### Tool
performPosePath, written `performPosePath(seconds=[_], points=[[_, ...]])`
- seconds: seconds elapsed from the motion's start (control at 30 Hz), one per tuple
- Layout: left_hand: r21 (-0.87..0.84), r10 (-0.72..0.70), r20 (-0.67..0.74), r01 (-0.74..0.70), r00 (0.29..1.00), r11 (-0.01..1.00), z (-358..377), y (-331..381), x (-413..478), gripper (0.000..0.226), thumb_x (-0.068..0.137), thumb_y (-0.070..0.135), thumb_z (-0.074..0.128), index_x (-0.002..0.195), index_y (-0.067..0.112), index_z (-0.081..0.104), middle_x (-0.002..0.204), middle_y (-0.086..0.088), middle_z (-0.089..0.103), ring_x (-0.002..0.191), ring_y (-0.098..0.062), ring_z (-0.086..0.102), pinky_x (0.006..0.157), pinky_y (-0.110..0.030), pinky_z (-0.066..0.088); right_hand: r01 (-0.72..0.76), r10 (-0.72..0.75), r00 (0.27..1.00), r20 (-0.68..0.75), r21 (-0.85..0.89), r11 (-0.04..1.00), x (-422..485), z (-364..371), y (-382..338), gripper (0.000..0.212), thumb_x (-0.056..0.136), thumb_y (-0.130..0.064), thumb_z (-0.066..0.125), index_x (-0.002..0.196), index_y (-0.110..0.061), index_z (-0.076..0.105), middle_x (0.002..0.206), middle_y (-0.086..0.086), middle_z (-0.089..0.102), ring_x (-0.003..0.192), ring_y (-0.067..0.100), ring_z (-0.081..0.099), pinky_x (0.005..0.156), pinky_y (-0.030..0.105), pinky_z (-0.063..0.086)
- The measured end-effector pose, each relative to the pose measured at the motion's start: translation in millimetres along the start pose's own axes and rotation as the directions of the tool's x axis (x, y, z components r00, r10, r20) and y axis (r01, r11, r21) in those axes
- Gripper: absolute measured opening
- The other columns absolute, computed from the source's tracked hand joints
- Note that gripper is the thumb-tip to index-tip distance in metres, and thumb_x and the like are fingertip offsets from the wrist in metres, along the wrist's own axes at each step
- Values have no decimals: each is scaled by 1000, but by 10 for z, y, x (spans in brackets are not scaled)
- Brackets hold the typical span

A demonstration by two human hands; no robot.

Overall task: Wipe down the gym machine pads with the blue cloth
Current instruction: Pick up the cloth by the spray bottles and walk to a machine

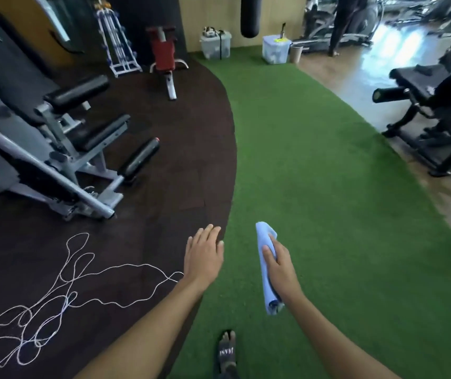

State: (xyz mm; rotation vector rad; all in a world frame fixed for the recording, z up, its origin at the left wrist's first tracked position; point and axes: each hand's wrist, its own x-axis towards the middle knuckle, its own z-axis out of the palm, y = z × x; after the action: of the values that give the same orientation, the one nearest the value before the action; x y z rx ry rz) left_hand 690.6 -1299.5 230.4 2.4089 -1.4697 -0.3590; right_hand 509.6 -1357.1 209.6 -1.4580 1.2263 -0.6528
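Note:
My right hand (279, 265) grips a folded light blue cloth (265, 272) held out over the green turf. Beside it, my left hand (203, 254) is spread flat with the fingers apart and holds nothing. A grey-framed gym machine (55, 165) with black roller pads (78, 93) and a second lower roller (139, 158) stands to the left, well away from both hands. A black bench machine (423, 110) with a black roller pad (388, 94) sits at the right.
A tangled white cord (63, 291) lies on the dark rubber floor at lower left. A red bench (164, 54), two plastic bins (216, 45), a hanging punching bag (250, 16) and a standing person (344, 23) are at the back. My sandalled foot (227, 351) stands on the turf (328, 173).

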Motion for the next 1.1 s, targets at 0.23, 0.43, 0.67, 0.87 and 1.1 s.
performPosePath(seconds=[0.23, 0.43, 0.67, 0.87, 1.1], points=[[-31, -11, -46, 10, 999, 999, -236, -288, 1909, 45, 102, 31, 39, 146, 22, 40, 156, 2, 35, 145, -19, 28, 120, -42, 21, 17, -17, 1000, 8, -2, 1000, 1766, 429, -618, 49, 102, -36, 41, 149, -24, 35, 149, -1, 36, 134, 14, 38, 114, 40, 33], [-29, -19, -39, 18, 999, 999, -523, -452, 3392, 45, 103, 32, 36, 148, 24, 36, 157, 4, 32, 146, -17, 25, 121, -42, 19, 32, -32, 999, 32, -6, 999, 3270, 689, -1183, 48, 102, -37, 42, 148, -25, 37, 148, -2, 38, 133, 11, 38, 114, 39, 32], [-16, -9, -9, 9, 1000, 1000, -522, -587, 5167, 46, 103, 33, 37, 148, 25, 35, 158, 5, 30, 147, -16, 24, 121, -40, 18, 79, -63, 976, 210, -69, 994, 5154, 878, -1571, 43, 102, -32, 43, 145, -25, 41, 143, -6, 41, 129, 5, 36, 108, 26, 26], [-21, -28, -8, 27, 1000, 999, -569, -544, 6953, 47, 102, 35, 41, 148, 25, 37, 157, 4, 32, 146, -16, 26, 120, -40, 21, 119, -103, 947, 303, -37, 992, 7033, 1023, -1972, 39, 103, -27, 44, 141, -23, 45, 135, -9, 44, 129, 5, 38, 108, 24, 26], [-65, -78, -46, 75, 996, 995, -875, -506, 8773, 47, 102, 36, 41, 148, 25, 37, 156, 3, 35, 145, -15, 29, 119, -42, 24, 78, -66, 948, 311, -27, 997, 8827, 1414, -2679, 43, 102, -30, 45, 145, -23, 41, 133, -12, 44, 128, 4, 38, 108, 26, 29]])
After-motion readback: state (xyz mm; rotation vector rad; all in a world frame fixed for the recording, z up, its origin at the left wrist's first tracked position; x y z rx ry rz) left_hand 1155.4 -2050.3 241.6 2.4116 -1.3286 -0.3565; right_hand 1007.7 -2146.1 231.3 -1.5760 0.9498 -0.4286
